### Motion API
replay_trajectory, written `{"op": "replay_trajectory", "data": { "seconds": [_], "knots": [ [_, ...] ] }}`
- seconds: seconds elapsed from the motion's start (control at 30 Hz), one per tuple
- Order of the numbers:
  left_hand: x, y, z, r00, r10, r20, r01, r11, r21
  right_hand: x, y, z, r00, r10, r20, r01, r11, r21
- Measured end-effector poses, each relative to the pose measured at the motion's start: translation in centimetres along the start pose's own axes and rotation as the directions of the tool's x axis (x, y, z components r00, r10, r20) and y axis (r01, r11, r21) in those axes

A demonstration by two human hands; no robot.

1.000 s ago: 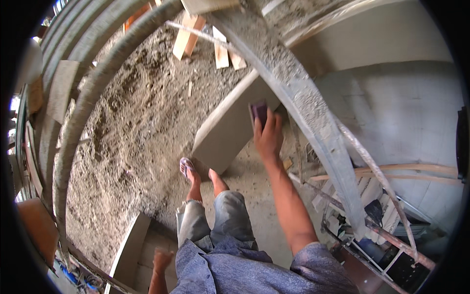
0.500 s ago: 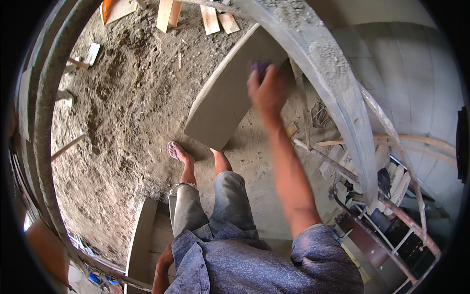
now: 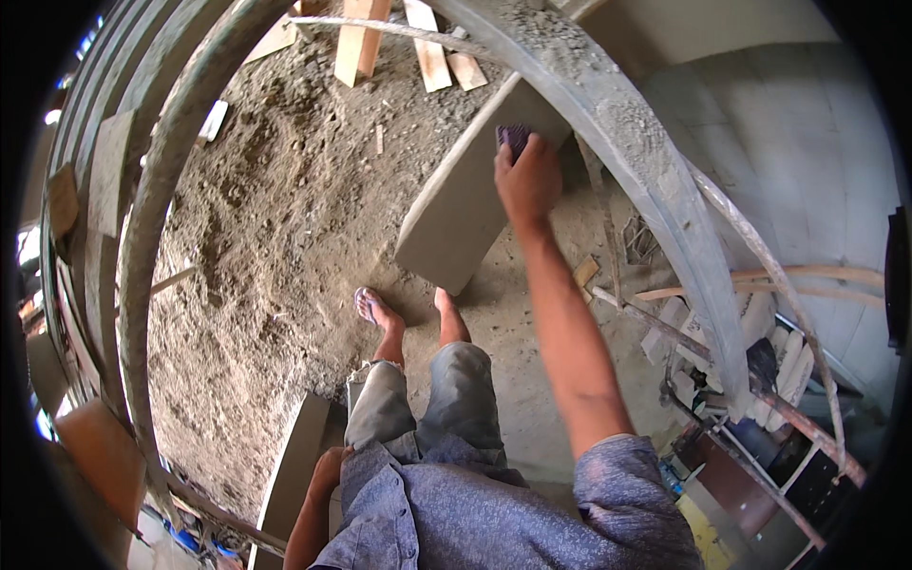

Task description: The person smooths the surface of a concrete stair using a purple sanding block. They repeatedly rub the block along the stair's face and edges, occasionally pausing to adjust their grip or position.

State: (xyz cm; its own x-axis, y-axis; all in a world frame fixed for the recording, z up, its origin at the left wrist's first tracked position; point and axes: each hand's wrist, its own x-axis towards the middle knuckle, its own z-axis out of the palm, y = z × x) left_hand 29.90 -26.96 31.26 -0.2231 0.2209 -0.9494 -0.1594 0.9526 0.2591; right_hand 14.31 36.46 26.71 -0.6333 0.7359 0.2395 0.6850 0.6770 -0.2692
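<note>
My right hand (image 3: 530,182) is closed around a small dark purple block (image 3: 513,139) with a ridged or bristly surface. The block is against, or just over, the upper part of a smooth grey cement slab (image 3: 461,220); I cannot tell whether they touch. The slab slants from the far middle down toward my feet and has a paler, rough left edge. My left hand (image 3: 330,467) rests by my left hip, next to my shorts, with its fingers mostly hidden.
Loose soil and rubble (image 3: 285,218) cover the ground to the left. A curved grey metal frame (image 3: 655,180) arches overhead on the right, with thin poles below. Wooden offcuts (image 3: 427,47) stand at the far side. Another grey slab (image 3: 285,475) lies at lower left; stacked blocks (image 3: 774,356) at right.
The view has shifted, so the scene sits further right and lower. My right hand, blurred by motion before, is now sharp, still holding the purple block at the slab's upper part.
</note>
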Motion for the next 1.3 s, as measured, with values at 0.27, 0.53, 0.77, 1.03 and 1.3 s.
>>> {"op": "replay_trajectory", "data": {
  "seconds": [0.27, 0.53, 0.77, 1.03, 1.3],
  "knots": [
    [-1.7, 0.4, 2.9, 0.995, -0.098, -0.023, 0.1, 0.988, 0.118, -13.8, -8.2, -2.3, 0.898, -0.393, 0.196, 0.281, 0.856, 0.434],
    [-0.5, -6.8, 7.2, 0.951, 0.206, 0.229, -0.148, 0.958, -0.246, -10.2, -5.4, 0.5, 0.959, -0.237, 0.153, 0.202, 0.956, 0.214],
    [-6.4, 2.9, 7.7, 0.999, -0.035, 0.016, 0.038, 0.895, -0.444, -8.0, -5.8, -3.3, 0.924, -0.254, 0.285, 0.151, 0.929, 0.338],
    [-6.2, 5.9, 7.2, 0.92, 0.339, -0.196, -0.391, 0.769, -0.505, -18.6, -6.0, -1.9, 0.638, -0.724, 0.264, 0.512, 0.654, 0.556],
    [-5.8, 8.8, 10.4, 0.963, -0.237, -0.131, 0.204, 0.953, -0.224, -11.9, -6.2, -2.8, 0.689, -0.703, 0.175, 0.584, 0.682, 0.44]
  ]
}}
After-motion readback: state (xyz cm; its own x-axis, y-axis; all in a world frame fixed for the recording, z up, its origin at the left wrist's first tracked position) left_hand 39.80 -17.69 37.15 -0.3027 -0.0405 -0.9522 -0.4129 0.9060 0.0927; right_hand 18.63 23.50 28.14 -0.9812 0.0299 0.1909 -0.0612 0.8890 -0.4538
